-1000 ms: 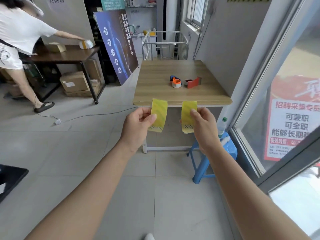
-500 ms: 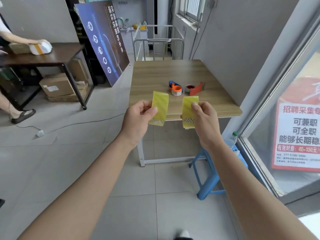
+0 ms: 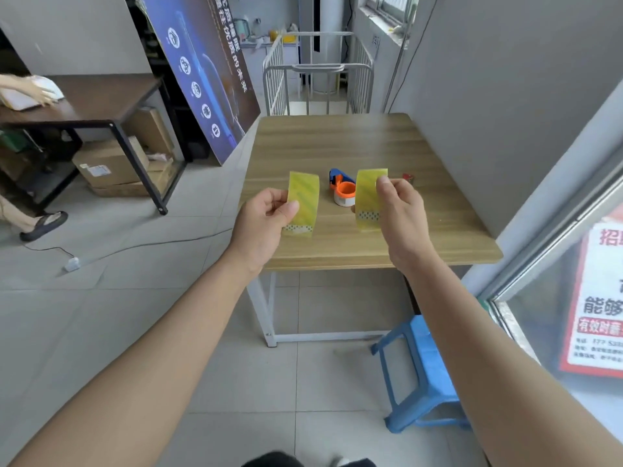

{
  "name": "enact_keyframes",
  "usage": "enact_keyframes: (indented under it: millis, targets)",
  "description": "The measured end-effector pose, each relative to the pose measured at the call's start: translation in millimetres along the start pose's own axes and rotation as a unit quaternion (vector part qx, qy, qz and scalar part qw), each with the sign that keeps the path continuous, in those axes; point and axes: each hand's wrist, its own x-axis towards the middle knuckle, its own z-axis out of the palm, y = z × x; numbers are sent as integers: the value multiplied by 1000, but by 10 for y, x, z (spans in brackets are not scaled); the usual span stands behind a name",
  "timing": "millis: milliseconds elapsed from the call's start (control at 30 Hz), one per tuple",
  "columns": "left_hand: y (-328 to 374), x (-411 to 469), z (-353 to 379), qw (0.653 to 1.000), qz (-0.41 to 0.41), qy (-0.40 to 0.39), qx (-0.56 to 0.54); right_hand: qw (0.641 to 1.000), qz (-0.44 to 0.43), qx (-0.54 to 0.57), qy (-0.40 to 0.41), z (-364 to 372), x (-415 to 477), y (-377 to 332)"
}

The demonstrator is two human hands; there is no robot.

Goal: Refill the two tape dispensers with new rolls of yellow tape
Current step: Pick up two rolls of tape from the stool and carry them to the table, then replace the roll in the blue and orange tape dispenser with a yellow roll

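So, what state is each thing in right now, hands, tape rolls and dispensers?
Left yellow roll: pinched in left hand, airborne.
Right yellow roll: pinched in right hand, airborne.
Orange dispenser: on wooden table, untouched, no yellow tape loaded.
Red dispenser: mostly hidden behind right hand.

One head-worn wide-angle camera looks forward and steeply down over a wooden table (image 3: 337, 143) close ahead.

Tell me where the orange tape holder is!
The orange dispenser sits on the wooden table, mid head view, seen between the left roll in the left hand and the right roll in the right hand.
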Motion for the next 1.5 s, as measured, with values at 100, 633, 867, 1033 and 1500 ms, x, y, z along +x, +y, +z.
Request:
enact_keyframes:
  millis: [100, 633, 867, 1033, 1500]
  targets:
    - [-74, 315, 42, 1000, -10, -5, -9, 1000, 10, -1, -24, 24, 306, 45]
    - [-889, 2535, -197, 993, -74, -88, -11, 992, 76, -89, -46, 862, 2136, 443]
    - [-1233, 3149, -169, 985, -90, -113, 92, 983, 139, -115, -34, 1019, 2697, 830]
    - [-1485, 3379, -43, 964, -88, -145, 206, 971, 150, -163, -89, 994, 2988, 1077]
    - [-2178, 3621, 105, 781, -17, -298, 549, 743, 86, -548, -375, 957, 3413, 1754]
